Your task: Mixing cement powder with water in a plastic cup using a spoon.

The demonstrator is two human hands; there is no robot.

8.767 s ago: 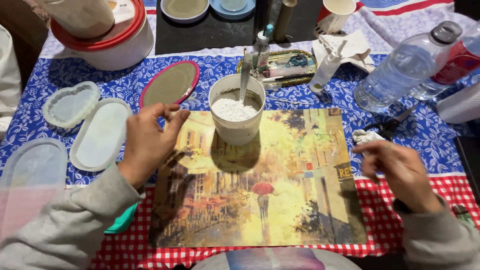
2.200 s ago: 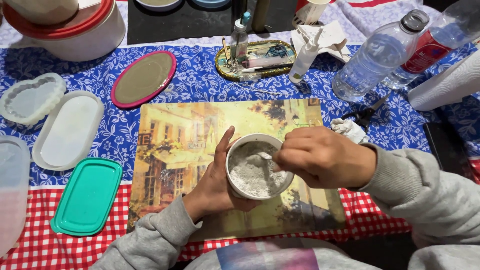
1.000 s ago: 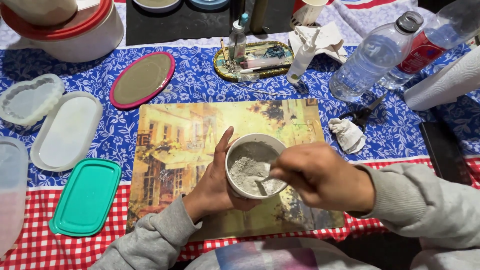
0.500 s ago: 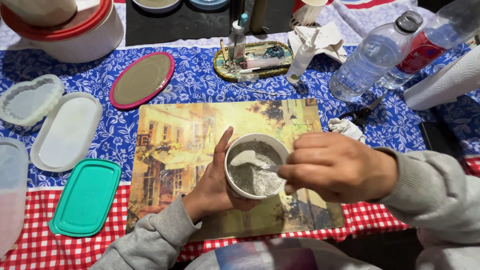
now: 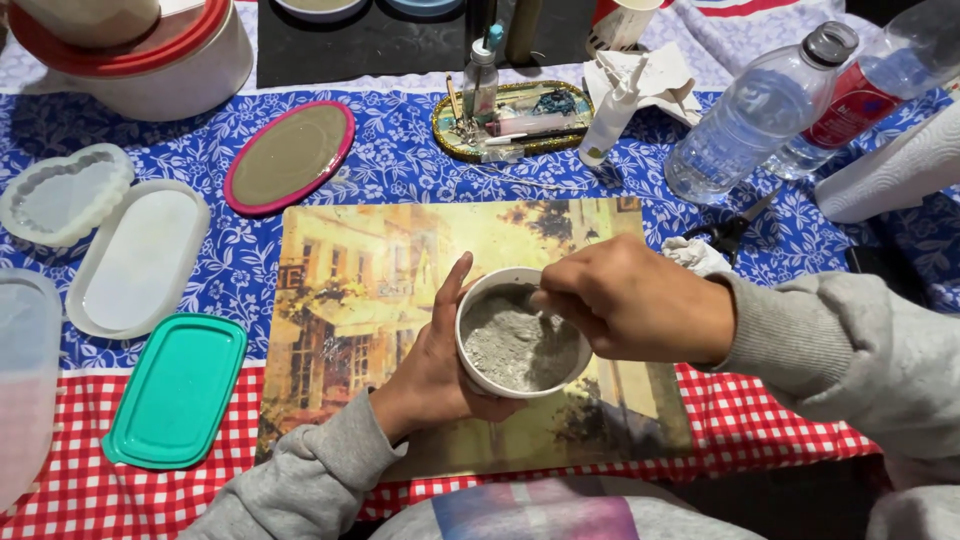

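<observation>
A: Position of the white cup (image 5: pixel 520 345)?

B: Upright on the painted street-scene placemat (image 5: pixel 370 290), mid-worktop, holding grey paste. Left hand (image 5: pixel 440 365) wraps its left wall, fingers curled around it.

A: Right hand (image 5: pixel 635 300)?

B: Above the cup's right rim, fingers pinched together on a stirrer, mostly hidden, dipping leftward into the paste.

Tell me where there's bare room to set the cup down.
The picture placemat left of the cup is bare, between the left hand and the teal lid. So is its upper strip, below the gold tray. Crowded: the far edge with bottles and the left side with white moulds.
</observation>
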